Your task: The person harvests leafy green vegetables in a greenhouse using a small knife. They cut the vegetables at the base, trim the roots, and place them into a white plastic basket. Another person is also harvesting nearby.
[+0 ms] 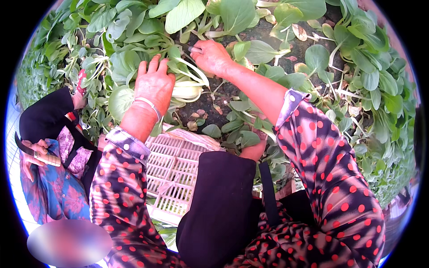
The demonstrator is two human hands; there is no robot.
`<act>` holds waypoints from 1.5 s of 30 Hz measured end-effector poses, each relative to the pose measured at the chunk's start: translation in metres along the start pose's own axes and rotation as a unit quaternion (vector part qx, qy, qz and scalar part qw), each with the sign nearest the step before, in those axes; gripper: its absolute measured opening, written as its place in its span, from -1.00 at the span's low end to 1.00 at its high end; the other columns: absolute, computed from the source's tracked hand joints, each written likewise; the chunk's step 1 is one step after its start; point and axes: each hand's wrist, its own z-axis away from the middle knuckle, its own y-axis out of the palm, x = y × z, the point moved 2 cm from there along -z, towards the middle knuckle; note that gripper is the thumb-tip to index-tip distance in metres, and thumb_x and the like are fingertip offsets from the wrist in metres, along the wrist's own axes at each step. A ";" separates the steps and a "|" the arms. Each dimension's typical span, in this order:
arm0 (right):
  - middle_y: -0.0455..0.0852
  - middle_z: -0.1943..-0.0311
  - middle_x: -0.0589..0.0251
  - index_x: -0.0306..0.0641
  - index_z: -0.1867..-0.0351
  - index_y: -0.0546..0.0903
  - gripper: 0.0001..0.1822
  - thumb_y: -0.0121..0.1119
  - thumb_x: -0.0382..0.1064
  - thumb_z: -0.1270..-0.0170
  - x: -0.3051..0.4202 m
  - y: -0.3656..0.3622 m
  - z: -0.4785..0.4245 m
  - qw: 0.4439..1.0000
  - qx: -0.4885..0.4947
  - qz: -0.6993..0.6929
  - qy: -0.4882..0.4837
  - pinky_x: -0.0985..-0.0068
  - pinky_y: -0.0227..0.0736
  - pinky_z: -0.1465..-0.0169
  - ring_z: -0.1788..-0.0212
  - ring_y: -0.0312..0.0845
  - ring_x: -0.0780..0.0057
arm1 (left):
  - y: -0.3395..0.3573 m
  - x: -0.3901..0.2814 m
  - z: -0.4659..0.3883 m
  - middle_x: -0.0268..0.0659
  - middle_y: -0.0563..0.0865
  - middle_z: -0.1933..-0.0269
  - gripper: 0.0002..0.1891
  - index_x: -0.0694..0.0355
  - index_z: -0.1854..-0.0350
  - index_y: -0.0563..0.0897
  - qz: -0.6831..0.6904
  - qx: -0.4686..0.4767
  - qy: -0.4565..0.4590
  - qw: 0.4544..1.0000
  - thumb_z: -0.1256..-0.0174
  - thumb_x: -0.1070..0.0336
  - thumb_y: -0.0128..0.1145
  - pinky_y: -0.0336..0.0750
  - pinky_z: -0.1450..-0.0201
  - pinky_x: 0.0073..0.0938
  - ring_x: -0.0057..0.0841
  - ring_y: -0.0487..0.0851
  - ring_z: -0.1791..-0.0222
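My left hand (155, 87), with a pale bracelet at the wrist, is over a bok choy head (188, 91). Its palm is on the leaves and the white stem base juts out to the right; the thumb is hidden below. The fingertips reach in among the leaves of standing bok choy (147, 42). To the upper right, my right hand (210, 57) is low at the stems with its fingers curled. Something small and grey shows at those fingers, but what they hold is hidden.
A pale slatted plastic crate (174, 171) is beside my knee (221, 187). On the left, a co-worker's hand (40, 152) holds a sickle (50, 159) with a curved dark blade. Loose leaves (261, 52) and dry scraps litter the dark soil (219, 100). Dense greens (385, 83) grow at right.
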 end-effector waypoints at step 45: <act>0.60 0.45 0.20 -0.28 0.31 0.51 -0.77 0.26 -0.28 0.00 0.086 -0.151 0.155 0.968 -0.005 0.085 -0.236 0.41 0.49 0.16 0.36 0.58 0.33 | -0.075 -0.069 0.095 -0.12 0.57 -0.06 -0.51 0.29 0.10 0.64 0.175 -0.329 0.068 0.925 0.28 0.43 0.27 0.36 -0.25 -0.14 -0.09 0.48 -0.18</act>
